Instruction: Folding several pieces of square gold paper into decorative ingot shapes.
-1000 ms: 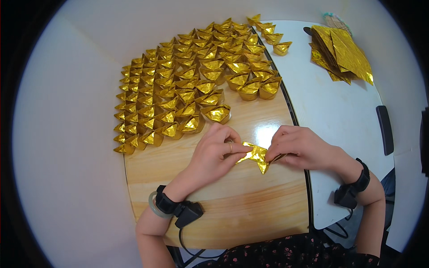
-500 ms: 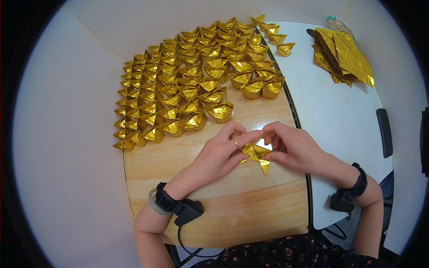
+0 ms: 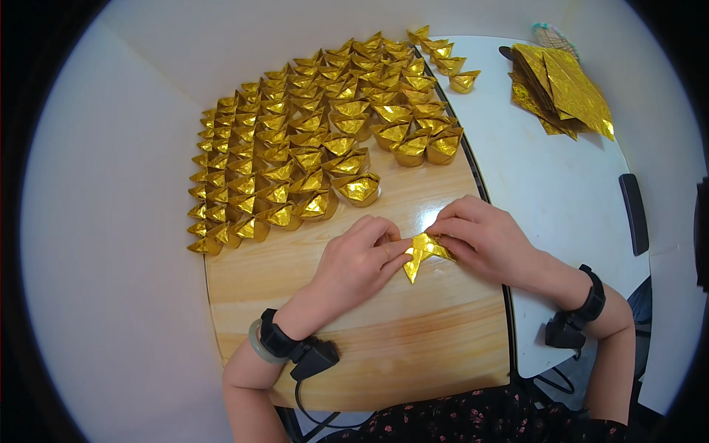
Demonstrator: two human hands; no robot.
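While both hands press down on the wooden board (image 3: 384, 347), a small piece of gold paper (image 3: 422, 251) sits between them, part-folded, one pointed tip sticking out toward the person. Left hand (image 3: 358, 262): fingers curled together, fingertips on the left edge of the paper, pinning it to the board. Right hand (image 3: 484, 240): fingers close together, tips clamped on the paper's right side, thumb underneath or behind, can't tell which. Both hands touch the paper and nearly touch each other over it.

Closer in: each wrist carries a black strap with a small black box, left one (image 3: 299, 351) with a cable running down off the board's near edge, right one (image 3: 576, 317) hanging past the edge of the white table (image 3: 554, 192). Left wrist also has a pale bangle just behind the strap. Dark flowered cloth shows at the bottom edge.

Just beyond the hands: a big batch of finished gold paper boats (image 3: 310, 140), boat-shaped folds, laid out in tight rows across the far half of the board. Nearest one (image 3: 360, 188) sits just past the left hand's knuckles, not touching. Rows run back to the far edge, a few spilling onto the white table at the far right.

Far right on the white table: a stack of flat gold sheets (image 3: 561, 88), unfolded, fanned slightly. A dark flat object (image 3: 634, 214) lies near the table's right edge, well apart from the hands.
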